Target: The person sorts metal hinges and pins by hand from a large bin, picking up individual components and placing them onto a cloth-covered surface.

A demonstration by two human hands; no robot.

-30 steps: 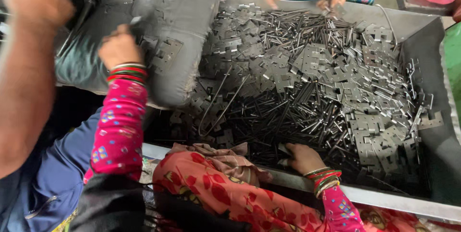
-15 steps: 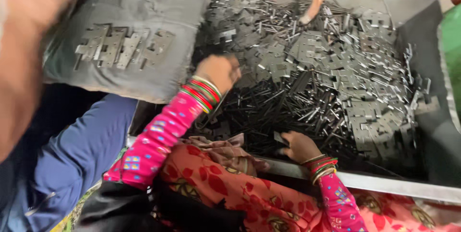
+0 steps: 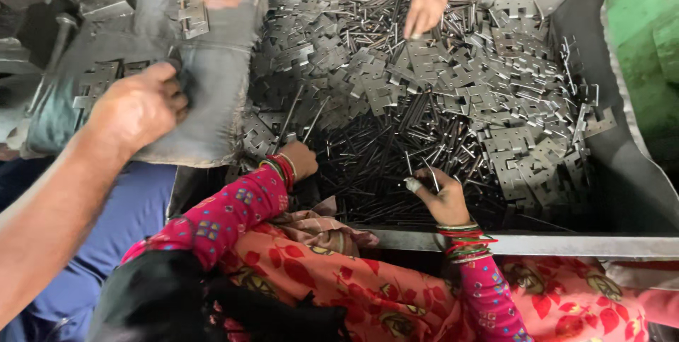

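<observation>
Hands: my left hand was clenched on a fold of the grey cloth, apparently to keep it stretched so the hinge leaves resting on it stayed put; my right hand was out of view. The cloth lay draped beside the metal bin, within reach of its heap of plates and pins, where a co-worker's hand pinched one pin.
</observation>
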